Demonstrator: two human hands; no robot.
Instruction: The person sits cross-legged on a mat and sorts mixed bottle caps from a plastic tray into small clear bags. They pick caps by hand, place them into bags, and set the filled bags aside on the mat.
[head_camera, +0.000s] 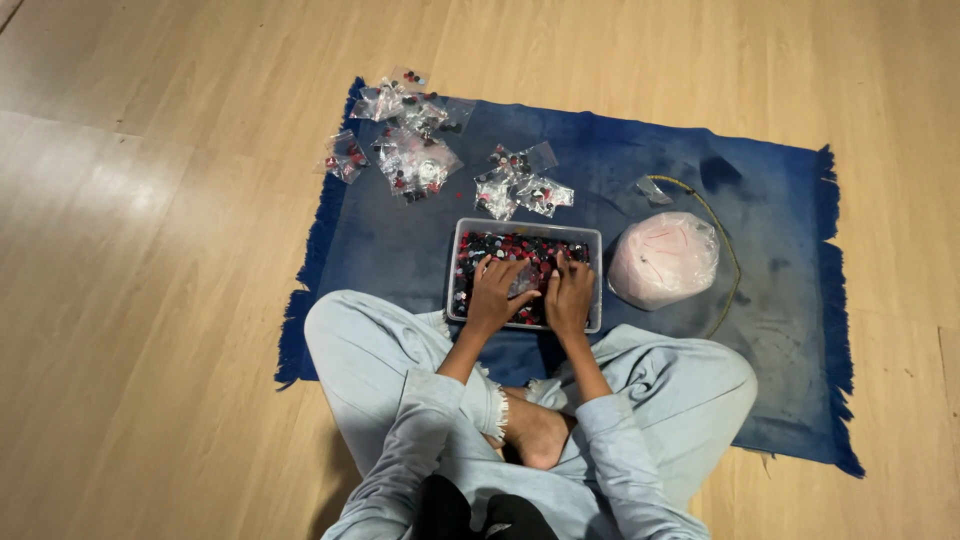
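A clear plastic tub (526, 229) full of small red, black and white pieces sits on a blue rug in front of my crossed legs. Both hands are inside it. My left hand (495, 293) lies on the pieces with its fingers curled around a small clear plastic bag (525, 281). My right hand (568, 295) rests beside it, fingers bent down into the pieces, touching the same bag's edge. How firmly either hand grips is hard to tell.
The blue fringed rug (620, 170) lies on a wooden floor. Several small filled clear bags (415, 160) are piled at its far left, more bags (520, 185) behind the tub. A large tied bag of pale pink stuff (662, 260) and a yellow cord (725, 240) are to the right.
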